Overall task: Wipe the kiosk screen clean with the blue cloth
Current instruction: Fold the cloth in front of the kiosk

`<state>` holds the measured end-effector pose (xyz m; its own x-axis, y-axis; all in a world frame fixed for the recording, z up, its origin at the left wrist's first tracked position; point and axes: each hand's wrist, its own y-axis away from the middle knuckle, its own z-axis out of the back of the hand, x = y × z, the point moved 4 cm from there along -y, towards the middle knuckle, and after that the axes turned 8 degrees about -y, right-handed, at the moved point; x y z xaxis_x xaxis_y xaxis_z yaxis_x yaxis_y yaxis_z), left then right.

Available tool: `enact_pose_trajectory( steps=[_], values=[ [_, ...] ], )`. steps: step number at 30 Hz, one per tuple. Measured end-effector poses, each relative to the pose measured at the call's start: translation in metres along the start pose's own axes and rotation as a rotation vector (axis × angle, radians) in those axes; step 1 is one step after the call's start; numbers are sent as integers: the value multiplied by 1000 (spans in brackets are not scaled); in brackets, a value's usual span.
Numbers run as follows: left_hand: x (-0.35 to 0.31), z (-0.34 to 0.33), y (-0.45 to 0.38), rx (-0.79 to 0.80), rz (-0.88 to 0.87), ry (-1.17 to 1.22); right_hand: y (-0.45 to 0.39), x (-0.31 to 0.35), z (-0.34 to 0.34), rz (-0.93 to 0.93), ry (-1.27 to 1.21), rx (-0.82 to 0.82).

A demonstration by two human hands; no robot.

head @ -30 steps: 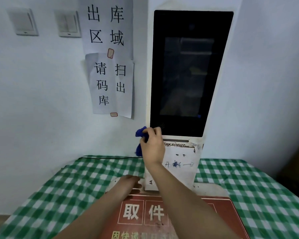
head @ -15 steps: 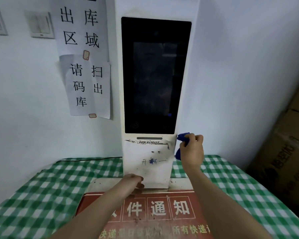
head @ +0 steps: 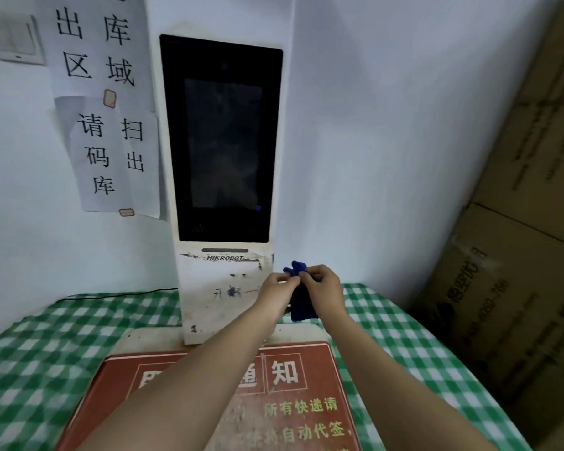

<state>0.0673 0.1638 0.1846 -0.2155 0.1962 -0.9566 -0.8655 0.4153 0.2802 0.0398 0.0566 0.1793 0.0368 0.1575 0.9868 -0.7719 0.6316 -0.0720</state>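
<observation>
A tall white kiosk (head: 220, 307) stands against the wall with a dark screen (head: 223, 141) in its upper part. The blue cloth (head: 301, 301) hangs just right of the kiosk's lower body, below the screen. My left hand (head: 275, 292) and my right hand (head: 324, 289) both pinch the cloth's top edge, fingertips close together. Most of the cloth dangles between my wrists. Neither hand touches the screen.
The kiosk stands on a table with a green checked cloth (head: 46, 346). A red notice board (head: 293, 395) lies flat in front of it. Paper signs (head: 108, 125) hang on the wall at left. Stacked cardboard boxes (head: 515, 288) fill the right side.
My right hand carried the cloth from the kiosk's left edge to its right side. My left hand rose from the kiosk's base and took hold of the cloth too.
</observation>
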Motion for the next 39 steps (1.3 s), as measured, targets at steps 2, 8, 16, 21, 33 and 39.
enact_pose_trajectory(
  steps=[2, 8, 16, 21, 33, 39],
  values=[
    [0, -20, 0, 8, 18, 0, -3, -1, 21, -10, 21, -7],
    [12, -56, -17, -110, -6, -99, -18, -13, 69, -56, -9, -8],
    [35, -85, -43, -163, 30, -235, -42, -50, 113, -129, 58, -104],
    [61, -112, -62, -30, 15, -335, -52, -92, 132, -214, 185, -146],
    [133, -164, -89, 325, 150, -492, -64, -210, 158, -428, 375, -76],
    [166, -179, -107, 383, 251, -489, -75, -253, 155, -465, 428, -39]
  ],
)
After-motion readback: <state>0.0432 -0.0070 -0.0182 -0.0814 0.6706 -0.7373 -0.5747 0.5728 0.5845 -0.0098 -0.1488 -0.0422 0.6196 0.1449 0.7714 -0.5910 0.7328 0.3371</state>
